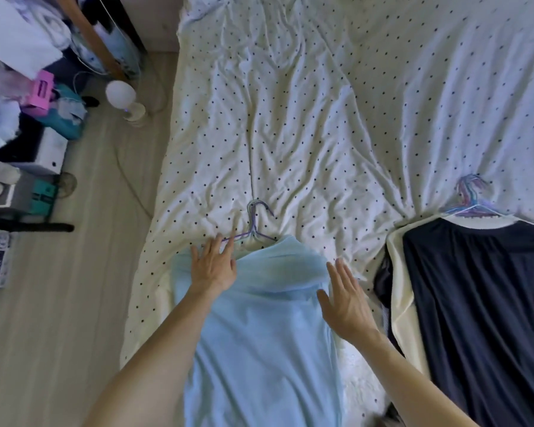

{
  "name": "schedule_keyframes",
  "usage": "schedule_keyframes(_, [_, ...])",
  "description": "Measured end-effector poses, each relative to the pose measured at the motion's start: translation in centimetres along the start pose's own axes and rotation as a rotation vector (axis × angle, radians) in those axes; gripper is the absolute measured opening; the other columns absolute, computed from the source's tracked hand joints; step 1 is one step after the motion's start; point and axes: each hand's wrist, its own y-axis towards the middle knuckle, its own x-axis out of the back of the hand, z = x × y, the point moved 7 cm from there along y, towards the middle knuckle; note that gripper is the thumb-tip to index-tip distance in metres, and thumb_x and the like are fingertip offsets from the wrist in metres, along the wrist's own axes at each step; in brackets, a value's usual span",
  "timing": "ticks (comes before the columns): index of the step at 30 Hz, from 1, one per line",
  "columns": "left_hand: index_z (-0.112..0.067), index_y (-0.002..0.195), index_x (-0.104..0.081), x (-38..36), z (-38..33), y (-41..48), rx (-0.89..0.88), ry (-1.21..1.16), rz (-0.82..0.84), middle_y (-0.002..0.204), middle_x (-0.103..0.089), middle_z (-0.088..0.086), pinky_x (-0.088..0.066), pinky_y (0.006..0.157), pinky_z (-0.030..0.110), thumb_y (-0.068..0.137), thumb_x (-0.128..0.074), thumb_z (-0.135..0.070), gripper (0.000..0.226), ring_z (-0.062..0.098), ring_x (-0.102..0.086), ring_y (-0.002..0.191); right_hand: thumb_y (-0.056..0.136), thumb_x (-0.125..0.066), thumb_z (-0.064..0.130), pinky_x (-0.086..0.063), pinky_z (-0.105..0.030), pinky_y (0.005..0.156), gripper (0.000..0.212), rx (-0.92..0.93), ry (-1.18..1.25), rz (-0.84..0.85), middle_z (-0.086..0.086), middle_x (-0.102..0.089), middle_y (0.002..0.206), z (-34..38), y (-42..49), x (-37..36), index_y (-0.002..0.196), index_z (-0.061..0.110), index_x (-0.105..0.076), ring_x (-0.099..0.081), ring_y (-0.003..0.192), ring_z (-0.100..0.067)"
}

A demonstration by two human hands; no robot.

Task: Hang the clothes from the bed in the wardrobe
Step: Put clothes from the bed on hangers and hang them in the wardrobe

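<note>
A light blue garment [259, 328] lies flat on the bed, on a purple wire hanger [256, 223] whose hook points up the bed. My left hand [213, 266] rests with straight fingers on the garment's left shoulder, fingertips touching the hanger's arm. My right hand [346, 300] lies flat with spread fingers at the garment's right edge. To the right a dark navy garment [481, 318] lies over a cream one [404, 303], with a bundle of coloured hangers [472, 195] at its top.
The bed has a white sheet with dark dots [321, 118], rumpled. On the wooden floor at the left stand a round white lamp [122, 95], a cable, boxes [40, 155] and piled items. No wardrobe is in view.
</note>
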Motion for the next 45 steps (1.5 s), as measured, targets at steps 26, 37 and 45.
schedule_keyframes(26, [-0.036, 0.151, -0.036, 9.3, -67.0, -50.4, -1.147, 0.274, -0.164, 0.156, -0.037, -0.008, -0.02, 0.12, 0.041, 0.101, -0.036, -0.048, 0.051, 0.014, -0.03, 0.145, 0.096, -0.051, 0.042, -0.043, -0.036, 0.107, 0.038, -0.642, 0.099, -0.892, 0.001, -0.061, 0.138, -41.3, -63.4, 25.1, 0.129, 0.031, -0.065, -0.056, 0.13, -0.022])
schedule_keyframes(37, [-0.042, 0.144, -0.043, 1.5, -90.1, -70.3, -1.65, 0.493, -0.202, 0.152, -0.042, -0.009, -0.027, 0.115, 0.042, 0.097, -0.039, -0.057, 0.05, 0.014, -0.034, 0.142, 0.096, -0.049, 0.042, -0.038, -0.042, 0.114, 0.038, -1.195, 0.253, -1.164, 0.005, -0.056, 0.143, -52.4, -86.2, 21.4, 0.13, 0.036, -0.063, -0.047, 0.136, -0.019])
schedule_keyframes(45, [-0.045, 0.141, -0.044, -4.9, -100.1, -83.8, -2.062, 0.672, -0.174, 0.149, -0.044, -0.014, -0.027, 0.112, 0.034, 0.099, -0.038, -0.052, 0.044, 0.012, -0.035, 0.14, 0.094, -0.039, 0.048, -0.036, -0.04, 0.115, 0.046, -1.629, 0.299, -1.235, 0.004, -0.057, 0.143, -52.8, -96.6, 17.0, 0.132, 0.036, -0.062, -0.047, 0.137, -0.019])
